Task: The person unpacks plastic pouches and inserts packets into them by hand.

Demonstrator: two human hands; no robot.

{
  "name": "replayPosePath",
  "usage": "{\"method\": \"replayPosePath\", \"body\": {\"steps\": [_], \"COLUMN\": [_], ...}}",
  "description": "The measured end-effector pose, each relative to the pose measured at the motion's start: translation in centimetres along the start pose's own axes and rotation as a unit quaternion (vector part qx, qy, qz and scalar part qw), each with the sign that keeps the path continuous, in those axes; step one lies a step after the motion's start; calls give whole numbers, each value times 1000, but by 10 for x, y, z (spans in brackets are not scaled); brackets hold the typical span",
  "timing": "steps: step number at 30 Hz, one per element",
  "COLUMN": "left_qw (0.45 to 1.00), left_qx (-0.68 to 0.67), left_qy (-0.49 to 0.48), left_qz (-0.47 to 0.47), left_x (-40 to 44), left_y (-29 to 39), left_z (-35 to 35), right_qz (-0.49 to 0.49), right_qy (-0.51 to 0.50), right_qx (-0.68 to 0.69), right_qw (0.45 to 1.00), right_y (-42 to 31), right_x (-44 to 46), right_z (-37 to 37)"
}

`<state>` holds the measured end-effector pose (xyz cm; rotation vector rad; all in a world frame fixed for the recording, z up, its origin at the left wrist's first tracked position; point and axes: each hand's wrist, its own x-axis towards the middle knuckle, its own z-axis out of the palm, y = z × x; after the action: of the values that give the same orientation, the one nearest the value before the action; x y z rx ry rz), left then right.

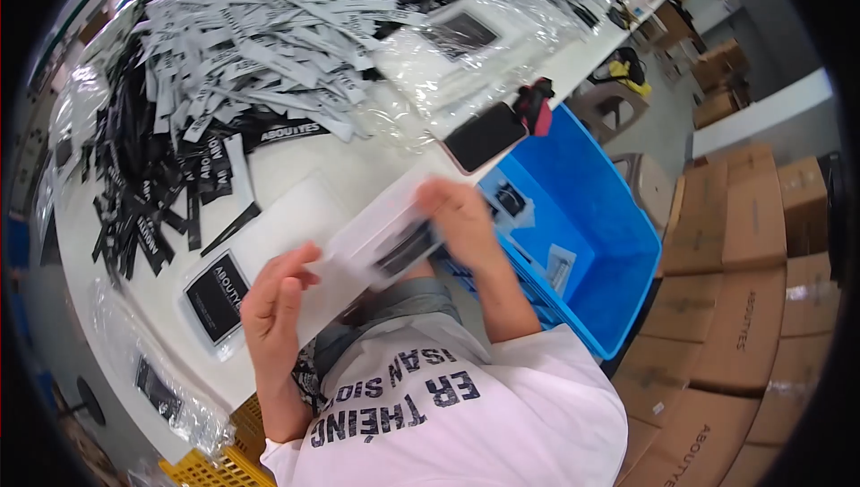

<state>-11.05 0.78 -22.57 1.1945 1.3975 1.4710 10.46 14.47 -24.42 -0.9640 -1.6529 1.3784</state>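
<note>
A white packet with a black label (pixel 381 227), blurred by motion, is held above the table's front edge. My right hand (pixel 457 214) grips its right end. Beside the packet's left end, my left hand (pixel 276 294) has its fingers apart; whether they touch it is unclear. Under and left of it lies a clear bag with a black ABOUTYES label (pixel 215 297) on the white table (pixel 296 164). Beyond are a large heap of white strips (pixel 260 48) and black strips (pixel 139 182) with printed lettering.
A blue bin (pixel 573 191) with small packets inside stands at the right. A phone (pixel 484 136) lies at the table's edge near clear plastic bags (pixel 421 66). Cardboard boxes (pixel 735 308) are stacked on the right; a yellow crate (pixel 215 469) is at lower left.
</note>
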Motion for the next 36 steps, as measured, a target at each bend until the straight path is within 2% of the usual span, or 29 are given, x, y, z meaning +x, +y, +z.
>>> {"method": "replayPosePath", "body": {"steps": [2,3,4,6,8,10,12,13,16,18,20,23,26,27,28,30,33,36], "left_qw": [999,999,999,998,994,977,936,908,870,866,853,863,869,871,873,875,874,874], "left_qx": [-5,-4,-2,13,97,193,313,370,455,472,493,477,464,462,458,454,456,455], "left_qy": [47,52,48,56,51,68,101,112,126,110,111,105,102,100,99,100,100,101], "left_qz": [-1,-12,-14,-24,21,56,126,159,140,124,130,130,134,134,133,132,132,138], "left_x": [2,2,2,2,4,4,2,1,-7,-15,-18,-22,-24,-25,-25,-24,-24,-24], "left_y": [6,5,3,-1,-1,4,-5,-9,-14,-22,-22,-27,-30,-30,-30,-31,-34,-32], "left_z": [0,-4,-5,-7,-7,-5,-10,-11,-14,-13,-10,-12,-15,-16,-17,-18,-18,-18], "right_qz": [-60,-145,-113,-92,-65,-118,-251,-286,-341,-326,-267,-206,-245,-331,-376,-379,-419,-493], "right_qy": [133,191,197,232,209,146,44,-26,-214,-318,-410,-503,-513,-466,-408,-349,-353,-337], "right_qx": [-240,-323,-409,-445,-375,-321,-328,-301,-250,-251,-326,-383,-446,-336,-304,-372,-500,-524], "right_qw": [960,916,884,860,901,928,910,910,881,854,809,747,691,749,775,772,670,607], "right_y": [-12,-9,-5,-13,-25,-27,-32,-31,-22,-5,4,-6,-29,-15,-23,-35,-29,12], "right_x": [3,4,2,2,10,28,50,63,101,122,136,146,151,159,160,161,157,160], "right_z": [-41,-58,-78,-87,-72,-39,6,31,112,166,208,237,239,235,226,210,187,178]}}
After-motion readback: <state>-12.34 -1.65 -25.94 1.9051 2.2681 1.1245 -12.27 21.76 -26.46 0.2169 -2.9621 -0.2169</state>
